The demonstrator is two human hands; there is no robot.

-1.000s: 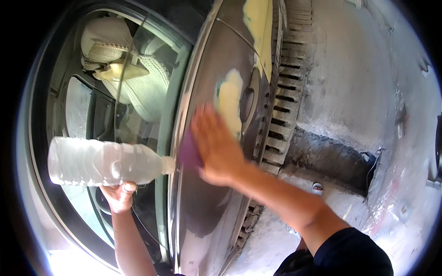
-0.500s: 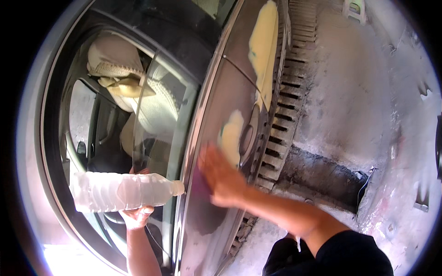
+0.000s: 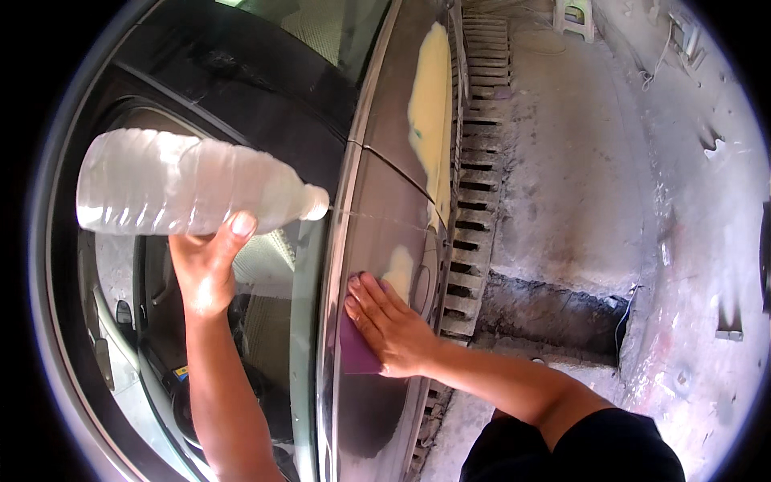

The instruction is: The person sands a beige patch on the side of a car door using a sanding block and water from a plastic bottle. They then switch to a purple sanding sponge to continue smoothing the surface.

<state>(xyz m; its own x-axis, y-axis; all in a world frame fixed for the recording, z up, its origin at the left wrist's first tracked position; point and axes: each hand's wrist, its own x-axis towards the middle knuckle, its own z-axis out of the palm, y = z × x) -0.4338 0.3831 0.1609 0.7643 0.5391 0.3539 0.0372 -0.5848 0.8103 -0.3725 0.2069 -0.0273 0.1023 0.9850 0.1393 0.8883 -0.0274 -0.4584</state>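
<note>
My left hand (image 3: 207, 269) is wrapped round a cloudy clear plastic bottle (image 3: 181, 181), held on its side over the car window with its cap end pointing right. A thin trickle of water seems to run from the cap across the brownish car door (image 3: 377, 189). My right hand (image 3: 393, 331) lies flat, fingers close together, on a purple sheet of sandpaper (image 3: 356, 352), pressing it against the door. Just beyond those fingers is a small pale filler patch (image 3: 399, 269), partly covered by the hand. A larger yellowish filler patch (image 3: 431, 104) runs along the panel farther off.
The car window (image 3: 273, 345) is at left, with seats behind the glass. Right of the car, a slotted drain grate (image 3: 475, 193) runs along the concrete floor (image 3: 570, 161). A recessed pit (image 3: 562, 317) lies beside it. A plastic stool (image 3: 573, 18) stands at the far end.
The bottle and my left hand have moved up and away from me, and look larger. My right hand, blurred before, has shifted slightly toward me with the sandpaper. The view has shifted.
</note>
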